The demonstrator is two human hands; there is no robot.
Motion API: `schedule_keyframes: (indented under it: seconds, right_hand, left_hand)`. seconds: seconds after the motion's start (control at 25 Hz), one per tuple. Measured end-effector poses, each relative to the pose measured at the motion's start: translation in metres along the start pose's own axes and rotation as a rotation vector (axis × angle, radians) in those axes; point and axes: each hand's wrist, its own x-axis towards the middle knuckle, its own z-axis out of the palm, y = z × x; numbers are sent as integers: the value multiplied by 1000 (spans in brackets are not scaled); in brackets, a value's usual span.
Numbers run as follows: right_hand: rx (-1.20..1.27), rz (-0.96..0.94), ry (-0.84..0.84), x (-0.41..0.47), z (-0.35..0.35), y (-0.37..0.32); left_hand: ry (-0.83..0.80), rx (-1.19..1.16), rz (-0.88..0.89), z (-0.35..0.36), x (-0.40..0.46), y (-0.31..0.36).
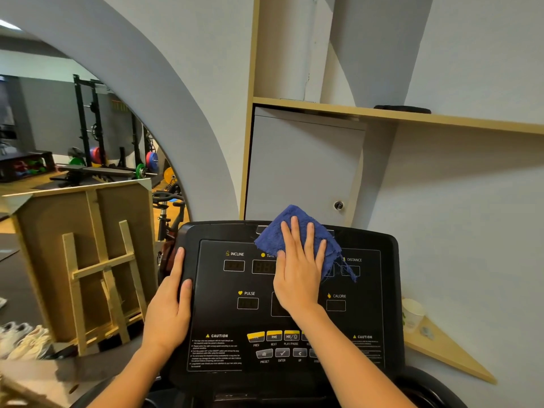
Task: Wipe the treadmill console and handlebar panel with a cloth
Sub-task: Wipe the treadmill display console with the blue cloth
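Observation:
The black treadmill console (223,316) fills the lower middle of the head view, with labelled displays and yellow and grey buttons. A blue cloth (276,234) lies on its upper middle, over the top edge and the displays there. My right hand (300,269) presses flat on the cloth with straight, spread fingers. My left hand (172,304) grips the console's left edge, the thumb lying on the panel face. The handlebars are mostly out of view at the bottom.
A wooden crate with a small easel (97,266) stands to the left. A grey cabinet door (300,172) and wooden shelves are on the wall behind the console. A paper cup (412,315) sits on a triangular shelf at the right. Gym equipment shows through the arch.

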Motion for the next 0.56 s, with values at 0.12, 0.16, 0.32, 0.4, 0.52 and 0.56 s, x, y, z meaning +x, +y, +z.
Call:
schedule_keyframes:
  seconds: [0.12,0.16,0.32,0.4,0.52,0.56]
  right_hand:
    - [-11,-48,-25,2,3,-14]
    - [-19,-65,-30,3,4,-19]
    - [-21,-137,-56,5,11,-42]
    - [-19,-164,-61,6,13,-51]
    - [-5,-224,-59,8,14,-69]
    - [5,-258,-69,10,14,-75]
  left_hand:
    - [-8,-14,-6,1,1,-1]
    - [-7,-21,-8,1,0,-2]
    - [2,-38,-1,0,1,-2]
    - [-8,-74,0,-1,1,0]
    - [-65,-143,-8,-8,2,-5]
    - [-83,-167,-1,-12,1,-7]
